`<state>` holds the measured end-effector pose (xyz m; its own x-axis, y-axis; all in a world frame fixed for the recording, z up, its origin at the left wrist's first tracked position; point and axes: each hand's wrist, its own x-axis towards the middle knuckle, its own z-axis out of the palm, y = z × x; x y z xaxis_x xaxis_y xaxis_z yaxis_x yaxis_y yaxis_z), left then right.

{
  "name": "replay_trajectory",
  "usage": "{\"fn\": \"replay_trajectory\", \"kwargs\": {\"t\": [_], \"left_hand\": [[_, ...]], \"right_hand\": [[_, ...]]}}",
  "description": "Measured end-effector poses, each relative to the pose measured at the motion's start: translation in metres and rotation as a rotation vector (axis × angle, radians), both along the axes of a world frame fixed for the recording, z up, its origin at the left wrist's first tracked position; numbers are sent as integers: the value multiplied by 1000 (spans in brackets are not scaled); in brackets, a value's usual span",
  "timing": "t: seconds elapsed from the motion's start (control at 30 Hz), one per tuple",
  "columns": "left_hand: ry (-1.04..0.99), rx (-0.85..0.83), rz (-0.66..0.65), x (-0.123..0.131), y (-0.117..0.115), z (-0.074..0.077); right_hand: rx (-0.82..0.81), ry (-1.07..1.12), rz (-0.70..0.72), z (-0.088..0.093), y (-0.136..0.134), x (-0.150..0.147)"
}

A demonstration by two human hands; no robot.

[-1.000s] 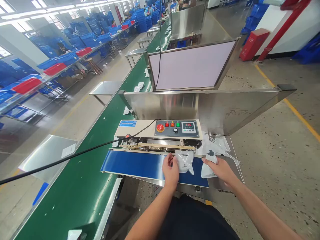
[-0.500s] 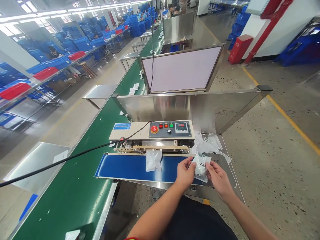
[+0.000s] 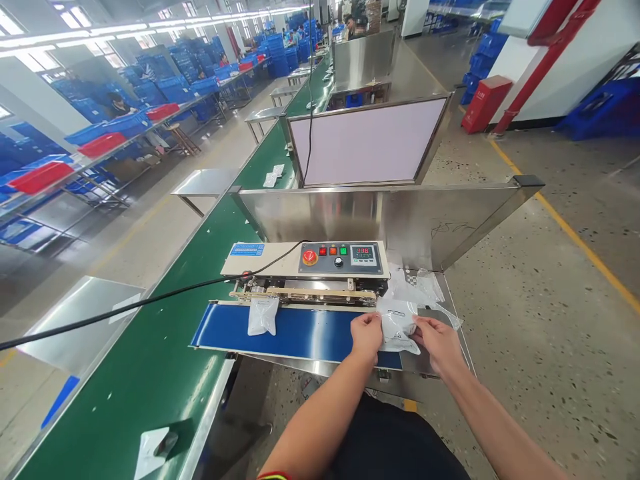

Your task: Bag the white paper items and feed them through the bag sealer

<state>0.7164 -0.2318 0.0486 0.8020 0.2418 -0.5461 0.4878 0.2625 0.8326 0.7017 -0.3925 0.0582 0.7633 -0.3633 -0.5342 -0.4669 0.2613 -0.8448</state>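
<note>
While the left hand [image 3: 367, 335] and right hand [image 3: 439, 345] clench a plastic pouch [image 3: 399, 327] between them, a second pouch [image 3: 263, 316] already lies on the blue conveyor belt [image 3: 300, 332] at nine o'clock; more pouches [image 3: 413, 283] remain heaped at twelve o'clock.

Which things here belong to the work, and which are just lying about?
Part of the work: left hand, right hand, the plastic pouch they hold, the pouch on the blue belt, the sealing machine, the loose pouches behind the hands.
Just around: the green conveyor, the black cable, the red box, the blue crates.
</note>
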Motion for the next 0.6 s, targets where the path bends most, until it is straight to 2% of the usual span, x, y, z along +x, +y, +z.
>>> {"fn": "replay_trajectory", "kwargs": {"t": [0.17, 0.3, 0.4, 0.5, 0.6], "left_hand": [[68, -107, 113, 11, 5, -1], [8, -160, 161, 5, 22, -8], [-26, -222, 144, -3, 40, -12], [-95, -169, 192, -16, 72, -15], [-169, 2, 383, -39, 132, -21]], "right_hand": [[17, 37, 77, 3, 10, 22], [17, 97, 162, 13, 28, 34], [-2, 158, 225, 28, 40, 38], [-77, 226, 283, 41, 40, 26], [-175, 259, 345, 37, 22, 0]]}}
